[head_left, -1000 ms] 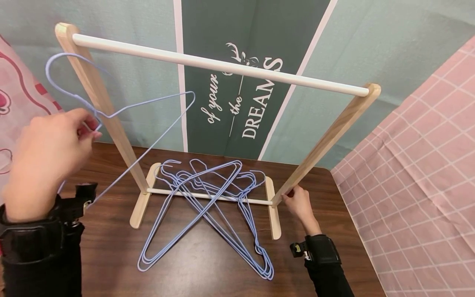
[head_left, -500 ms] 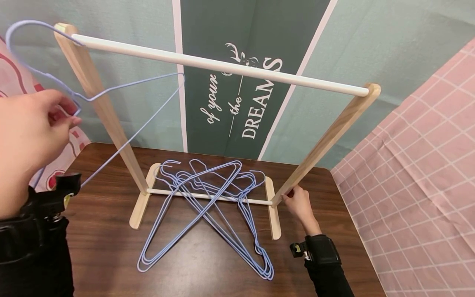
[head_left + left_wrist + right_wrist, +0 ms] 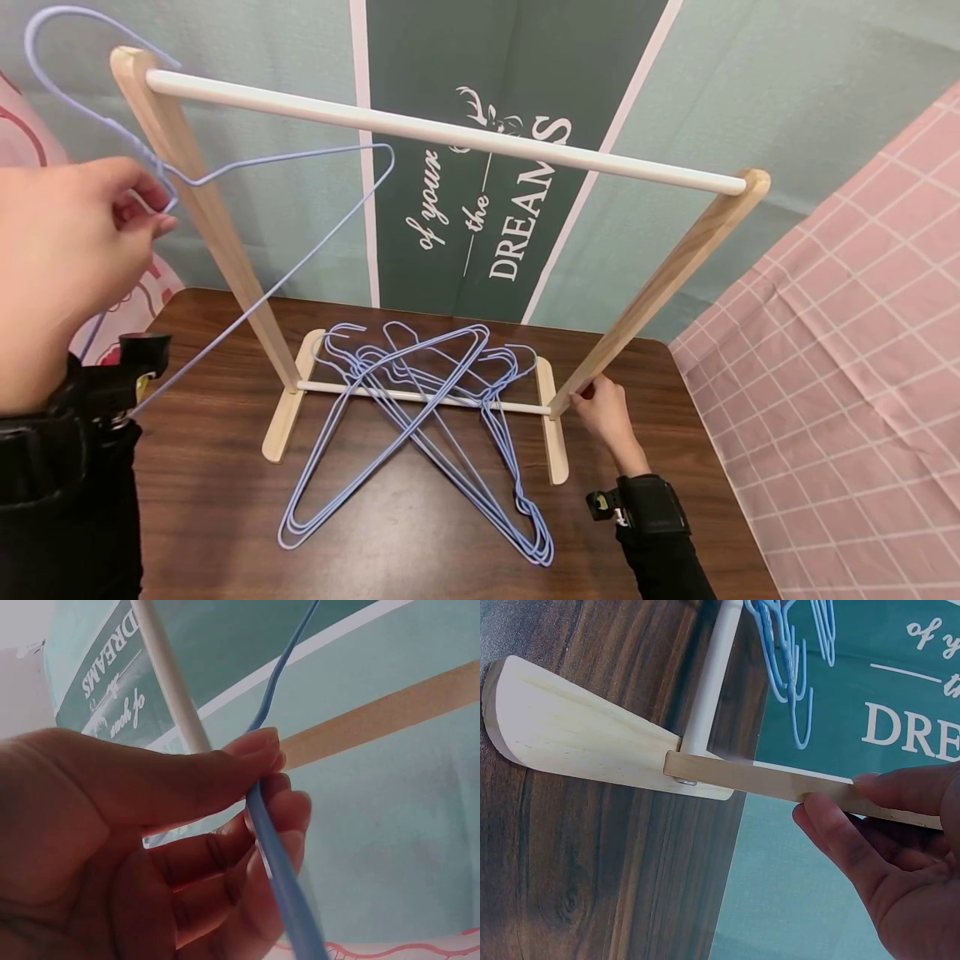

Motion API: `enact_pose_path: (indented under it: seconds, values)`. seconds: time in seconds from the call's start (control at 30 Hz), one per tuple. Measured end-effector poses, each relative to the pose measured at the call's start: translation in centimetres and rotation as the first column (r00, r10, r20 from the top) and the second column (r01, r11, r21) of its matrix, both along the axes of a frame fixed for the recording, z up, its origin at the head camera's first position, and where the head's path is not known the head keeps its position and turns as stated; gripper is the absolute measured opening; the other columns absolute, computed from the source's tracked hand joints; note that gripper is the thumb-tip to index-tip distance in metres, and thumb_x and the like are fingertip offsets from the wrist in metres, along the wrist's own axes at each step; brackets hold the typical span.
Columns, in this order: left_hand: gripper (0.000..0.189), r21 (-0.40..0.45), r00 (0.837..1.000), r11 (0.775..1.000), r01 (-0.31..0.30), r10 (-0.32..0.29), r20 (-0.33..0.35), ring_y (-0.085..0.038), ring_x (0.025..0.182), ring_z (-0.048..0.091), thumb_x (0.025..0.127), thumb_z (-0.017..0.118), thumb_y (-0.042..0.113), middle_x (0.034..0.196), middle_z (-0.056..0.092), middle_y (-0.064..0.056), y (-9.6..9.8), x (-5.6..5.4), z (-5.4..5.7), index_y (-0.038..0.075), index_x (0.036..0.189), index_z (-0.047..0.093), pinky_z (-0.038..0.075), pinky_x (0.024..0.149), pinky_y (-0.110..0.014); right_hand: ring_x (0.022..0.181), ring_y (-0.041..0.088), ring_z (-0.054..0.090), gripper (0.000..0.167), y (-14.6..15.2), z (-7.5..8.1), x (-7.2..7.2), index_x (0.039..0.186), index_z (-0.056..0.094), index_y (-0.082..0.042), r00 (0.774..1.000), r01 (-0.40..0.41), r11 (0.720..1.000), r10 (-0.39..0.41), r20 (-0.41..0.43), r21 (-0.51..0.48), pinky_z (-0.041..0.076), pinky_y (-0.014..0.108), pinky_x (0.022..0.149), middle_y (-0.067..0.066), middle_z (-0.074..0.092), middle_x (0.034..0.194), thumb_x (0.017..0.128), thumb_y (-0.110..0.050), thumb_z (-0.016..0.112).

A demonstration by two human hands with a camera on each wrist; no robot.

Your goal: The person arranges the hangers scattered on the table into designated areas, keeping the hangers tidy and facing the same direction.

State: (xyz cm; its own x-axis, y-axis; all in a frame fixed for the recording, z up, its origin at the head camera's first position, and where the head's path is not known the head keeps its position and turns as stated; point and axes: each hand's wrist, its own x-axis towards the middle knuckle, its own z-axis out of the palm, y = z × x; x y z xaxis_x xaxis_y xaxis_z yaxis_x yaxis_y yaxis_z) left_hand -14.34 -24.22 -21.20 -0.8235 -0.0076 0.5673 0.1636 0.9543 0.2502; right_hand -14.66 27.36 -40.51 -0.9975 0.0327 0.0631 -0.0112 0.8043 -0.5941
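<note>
A blue wire clothes hanger (image 3: pixel 300 156) is pinched just below its hook by my left hand (image 3: pixel 75 242), up at the left end of the wooden garment rack (image 3: pixel 450 127). Its hook rises near the top of the left post (image 3: pixel 198 183), close to the white top bar's end. In the left wrist view, the thumb and fingers close on the hanger wire (image 3: pixel 289 900). My right hand (image 3: pixel 603 412) holds the right post (image 3: pixel 660 287) low down, with thumb and fingers either side of the wood (image 3: pixel 780 784) in the right wrist view.
Several blue hangers (image 3: pixel 408 429) lie in a tangled heap over the rack's lower bar (image 3: pixel 525 407) on the dark wooden table (image 3: pixel 217 500). A printed curtain (image 3: pixel 450 275) hangs behind the rack. Pink checked cloth (image 3: pixel 847 375) borders the right side.
My left hand has risen and shifted left with the hanger, then moved slightly up and right. The hanger's hook now stands around the rack's top corner level. The right hand stays put.
</note>
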Motion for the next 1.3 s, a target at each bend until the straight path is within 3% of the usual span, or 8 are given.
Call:
enact_pose_path:
  seconds: [0.1,0.13,0.33,0.57,0.77,1.1,1.3]
  values:
    - [0.015,-0.020,0.997,0.999,-0.032,0.033,0.072,-0.033,0.061,0.046,0.083,0.061,0.020,0.064,0.058,-0.011,-0.3,-0.3,-0.1,0.008,0.093,0.061,0.024,0.055,-0.042,0.068,0.028,0.061,0.027,0.0,0.0,0.0,0.105,0.055,0.012,1.000,0.000,1.000,0.000,0.001,-0.001,0.044,0.033,0.053,0.024,0.061,0.085,0.084,-0.003,0.061]
    - [0.016,-0.025,0.994,0.999,-0.036,0.038,0.098,-0.034,0.064,0.047,0.083,0.061,0.021,0.066,0.059,-0.010,-0.4,-0.4,-0.1,0.009,0.093,0.061,0.025,0.054,-0.043,0.067,0.028,0.061,0.027,-0.1,0.0,0.0,0.105,0.055,0.012,1.000,0.001,1.000,-0.001,0.001,-0.001,0.044,0.033,0.052,0.024,0.061,0.085,0.084,-0.003,0.061]
    - [0.011,-0.063,0.991,0.998,-0.001,0.009,0.133,-0.036,0.061,0.047,0.083,0.059,0.019,0.066,0.061,-0.007,0.2,-0.3,-0.1,0.012,0.091,0.062,0.029,0.050,-0.042,0.066,0.027,0.060,0.026,0.0,0.0,0.0,0.104,0.055,0.013,1.000,0.000,1.000,0.000,0.006,-0.001,0.044,0.033,0.052,0.023,0.061,0.084,0.084,-0.003,0.061]
    - [0.011,-0.023,0.980,1.000,0.001,0.004,0.200,-0.036,0.059,0.050,0.080,0.060,0.015,0.059,0.060,-0.002,2.0,0.6,0.9,0.012,0.091,0.064,0.031,0.048,-0.042,0.066,0.028,0.060,0.027,0.0,0.1,0.1,0.105,0.054,0.013,1.000,0.002,1.000,-0.002,0.002,0.000,0.043,0.032,0.052,0.025,0.061,0.085,0.084,-0.003,0.061]
    - [0.010,-0.013,0.983,1.000,0.004,-0.002,0.185,-0.039,0.057,0.048,0.079,0.060,0.013,0.064,0.060,-0.008,3.0,1.0,1.3,0.010,0.088,0.064,0.031,0.047,-0.044,0.067,0.028,0.060,0.027,0.0,0.0,0.0,0.105,0.054,0.013,1.000,0.003,1.000,-0.003,0.000,0.000,0.044,0.033,0.052,0.025,0.061,0.085,0.084,-0.003,0.061]
    - [0.010,-0.019,0.982,1.000,-0.002,0.006,0.190,-0.038,0.063,0.049,0.081,0.062,0.017,0.069,0.062,-0.007,2.1,0.2,0.3,0.011,0.090,0.064,0.031,0.050,-0.044,0.067,0.028,0.060,0.027,-0.1,0.1,0.0,0.104,0.054,0.013,1.000,0.002,1.000,-0.002,0.004,-0.007,0.044,0.033,0.052,0.025,0.061,0.085,0.084,-0.003,0.061]
    - [0.011,-0.006,0.983,1.000,-0.002,0.003,0.182,-0.038,0.065,0.047,0.082,0.063,0.017,0.066,0.061,-0.007,2.5,0.5,0.5,0.008,0.087,0.064,0.030,0.052,-0.044,0.066,0.027,0.059,0.026,0.0,0.1,0.1,0.104,0.055,0.013,1.000,0.004,1.000,-0.004,0.006,-0.007,0.043,0.032,0.052,0.024,0.061,0.084,0.083,-0.002,0.061]
